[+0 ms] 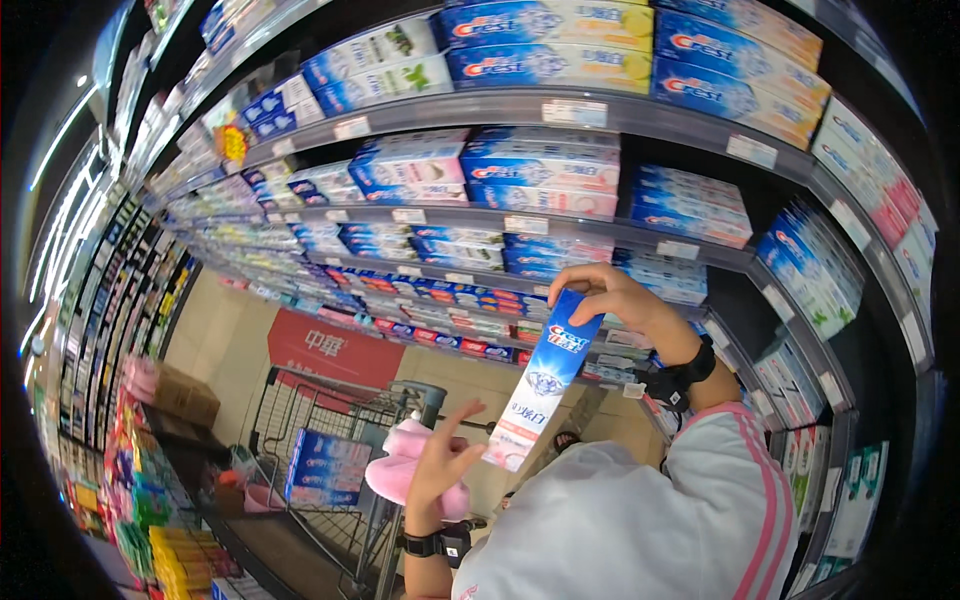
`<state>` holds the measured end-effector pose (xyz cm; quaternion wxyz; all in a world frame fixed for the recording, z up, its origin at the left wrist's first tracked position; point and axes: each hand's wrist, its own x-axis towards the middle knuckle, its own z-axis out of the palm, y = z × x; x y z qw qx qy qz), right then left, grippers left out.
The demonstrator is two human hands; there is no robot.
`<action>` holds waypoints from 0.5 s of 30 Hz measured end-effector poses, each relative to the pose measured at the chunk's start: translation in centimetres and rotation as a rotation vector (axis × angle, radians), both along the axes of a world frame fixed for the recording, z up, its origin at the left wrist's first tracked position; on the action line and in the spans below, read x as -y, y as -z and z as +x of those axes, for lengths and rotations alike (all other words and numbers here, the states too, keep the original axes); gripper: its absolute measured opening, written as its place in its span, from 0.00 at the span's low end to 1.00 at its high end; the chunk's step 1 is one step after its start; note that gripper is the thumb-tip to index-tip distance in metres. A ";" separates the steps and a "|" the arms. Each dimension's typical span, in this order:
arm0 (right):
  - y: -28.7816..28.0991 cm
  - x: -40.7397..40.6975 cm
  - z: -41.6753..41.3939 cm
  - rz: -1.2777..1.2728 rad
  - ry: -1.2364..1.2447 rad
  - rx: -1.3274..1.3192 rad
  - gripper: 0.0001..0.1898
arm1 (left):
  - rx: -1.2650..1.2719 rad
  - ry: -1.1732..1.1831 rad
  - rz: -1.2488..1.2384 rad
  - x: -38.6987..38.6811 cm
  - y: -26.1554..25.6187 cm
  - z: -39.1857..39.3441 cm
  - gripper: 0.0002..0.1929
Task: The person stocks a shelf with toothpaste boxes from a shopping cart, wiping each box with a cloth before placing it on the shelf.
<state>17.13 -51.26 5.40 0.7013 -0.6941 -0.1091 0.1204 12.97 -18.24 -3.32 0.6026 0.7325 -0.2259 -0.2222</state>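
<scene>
A long Crest toothpaste box (546,379), blue at its upper end and pale pink at its lower end, slants in front of me. My right hand (611,296) grips its blue end between thumb and fingers. Close to the pink end is my left hand (441,461), fingers apart and holding nothing; whether its thumb touches the box's corner I cannot tell. Behind the left hand, a fluffy pink item (397,469), partly hidden, rests at the handle end of a wire shopping cart (300,382). Inside the cart stands a block of several blue-and-white boxes (328,469).
Shelves (495,105) packed with toothpaste boxes curve across the front and right. A red floor mat (330,341) lies on the tiles beyond the cart. At left are a cardboard box (187,394) and colourful packaged goods (142,480). Another shelf (112,300) stands farther left.
</scene>
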 end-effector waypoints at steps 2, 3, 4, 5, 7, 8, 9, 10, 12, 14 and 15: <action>0.0 1.1 -1.4 0.018 0.086 -0.019 0.16 | -0.104 0.112 -0.149 1.4 0.8 0.5 0.32; 0.0 1.5 -2.0 0.035 0.146 -0.040 0.15 | -0.212 0.198 -0.297 1.8 0.8 0.7 0.34; -0.1 1.9 -2.7 0.034 0.170 -0.039 0.15 | -0.248 0.214 -0.372 2.0 0.3 0.4 0.38; 0.1 2.2 -3.1 0.036 0.186 -0.039 0.15 | -0.250 0.230 -0.368 2.2 0.3 0.5 0.38; 0.7 2.8 -3.9 0.077 0.204 0.018 0.15 | -0.266 0.228 -0.406 2.6 0.2 0.6 0.36; 0.6 2.8 -4.2 0.078 0.207 0.019 0.15 | -0.273 0.217 -0.427 2.7 0.3 0.6 0.36; 0.4 2.8 -4.6 0.073 0.238 -0.020 0.14 | -0.274 0.219 -0.425 2.8 0.4 0.4 0.36; 0.3 2.7 -4.9 0.068 0.267 -0.058 0.14 | -0.297 0.116 -0.397 2.9 0.5 0.3 0.34; 0.6 2.9 -5.2 0.066 0.281 -0.075 0.14 | -0.412 -0.111 -0.372 3.1 0.9 0.0 0.26; 0.8 3.1 -5.6 0.063 0.287 -0.093 0.14 | -0.433 -0.212 -0.375 3.8 0.8 -0.1 0.23; 0.7 3.3 -5.8 0.052 0.280 -0.132 0.14 | -0.456 -0.305 -0.378 3.9 0.7 0.0 0.22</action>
